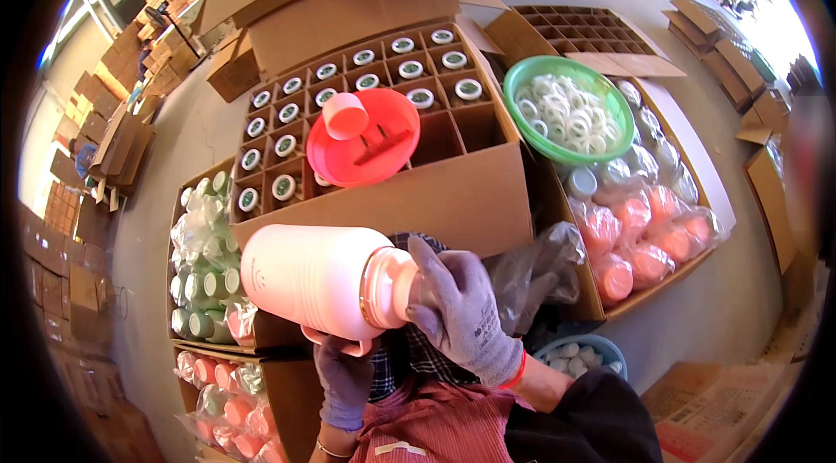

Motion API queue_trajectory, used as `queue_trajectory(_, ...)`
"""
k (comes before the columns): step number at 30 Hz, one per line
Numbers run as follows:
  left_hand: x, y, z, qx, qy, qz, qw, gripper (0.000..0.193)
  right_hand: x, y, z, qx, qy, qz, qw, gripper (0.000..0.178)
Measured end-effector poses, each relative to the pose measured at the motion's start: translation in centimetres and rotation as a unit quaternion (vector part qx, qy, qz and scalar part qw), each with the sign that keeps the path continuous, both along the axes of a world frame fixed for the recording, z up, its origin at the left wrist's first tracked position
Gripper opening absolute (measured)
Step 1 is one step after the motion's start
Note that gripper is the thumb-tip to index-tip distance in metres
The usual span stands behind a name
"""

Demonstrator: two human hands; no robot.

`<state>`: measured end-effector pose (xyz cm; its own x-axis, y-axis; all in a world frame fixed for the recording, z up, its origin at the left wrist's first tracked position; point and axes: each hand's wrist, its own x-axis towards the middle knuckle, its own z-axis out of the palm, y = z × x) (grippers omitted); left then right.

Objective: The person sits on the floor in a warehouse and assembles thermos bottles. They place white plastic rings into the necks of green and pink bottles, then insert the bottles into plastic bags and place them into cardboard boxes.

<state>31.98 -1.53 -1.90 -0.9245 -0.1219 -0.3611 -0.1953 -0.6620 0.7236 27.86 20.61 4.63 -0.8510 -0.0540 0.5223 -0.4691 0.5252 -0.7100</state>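
Observation:
A large pale pink insulated bottle [305,276] lies tilted on its side in front of me, its mouth end to the right. My left hand [342,380], in a grey glove, grips it from below at the pink loop handle [340,339]. My gloved right hand [466,310] is closed around the narrow end of the bottle's neck [392,289]; the fingers hide the mouth. Just beyond the bottle, a pink bowl [383,165] rests on a divided carton, holding a pink cup [346,117] and a dark stick-like piece.
The divided carton [418,210] holds several white-capped bottles. On the right, a green basin [557,156] of white rings sits by a carton of bagged pink parts [649,258]. Cartons of green [205,289] and pink parts [235,411] stand left. A blue basin [623,357] is low right.

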Motion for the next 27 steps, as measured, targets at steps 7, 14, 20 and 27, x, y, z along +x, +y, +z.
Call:
queue_trajectory(7, 0.0, 1.5, 1.6, 0.085, 0.025, -0.010, 0.996, 0.032, -2.3, -3.4, 1.3, -0.099, 0.091, 0.051, 0.990, 0.064)
queue_trajectory(14, -4.0, 0.2, 3.3, 0.112, 0.037, 0.086, 0.989, 0.025, -8.5, -6.2, -0.1, -0.100, 0.055, 0.164, 0.980, 0.057)
queue_trajectory(20, -9.1, -4.3, 2.6, 0.056, 0.094, 0.120, 0.987, 0.024, -29.8, -7.7, -4.8, 0.125, 0.011, -0.058, 0.990, 0.066)
queue_trajectory(27, -12.0, -4.4, 1.4, 0.006, 0.176, 0.118, 0.977, 0.027, -38.8, -11.2, -3.6, 0.303, -0.255, -0.006, 0.918, 0.073)
